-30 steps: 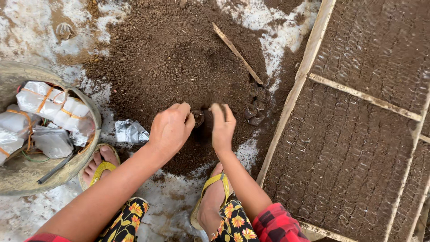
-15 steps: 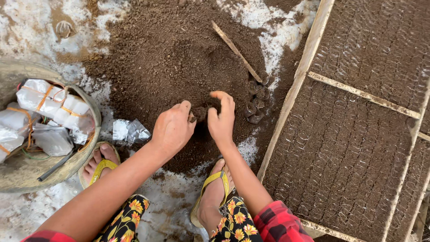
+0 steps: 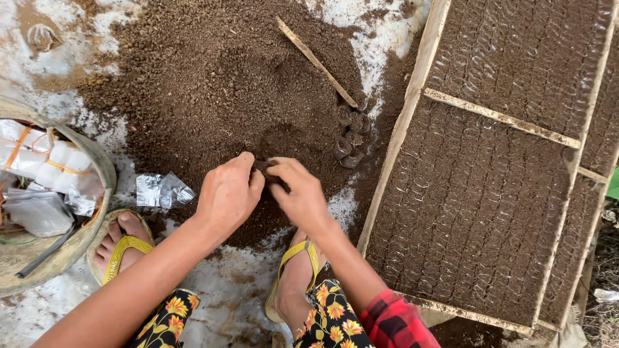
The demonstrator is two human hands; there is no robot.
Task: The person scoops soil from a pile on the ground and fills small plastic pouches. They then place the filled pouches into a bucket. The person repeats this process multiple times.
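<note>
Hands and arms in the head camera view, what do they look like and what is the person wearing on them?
Both hands are bare, with no gloves, rings or watch showing. The left hand leads to a left forearm uncovered as far as the picture shows. The right hand leads to a bare right forearm ending in a pushed-up red and dark checked sleeve near the elbow.
</note>
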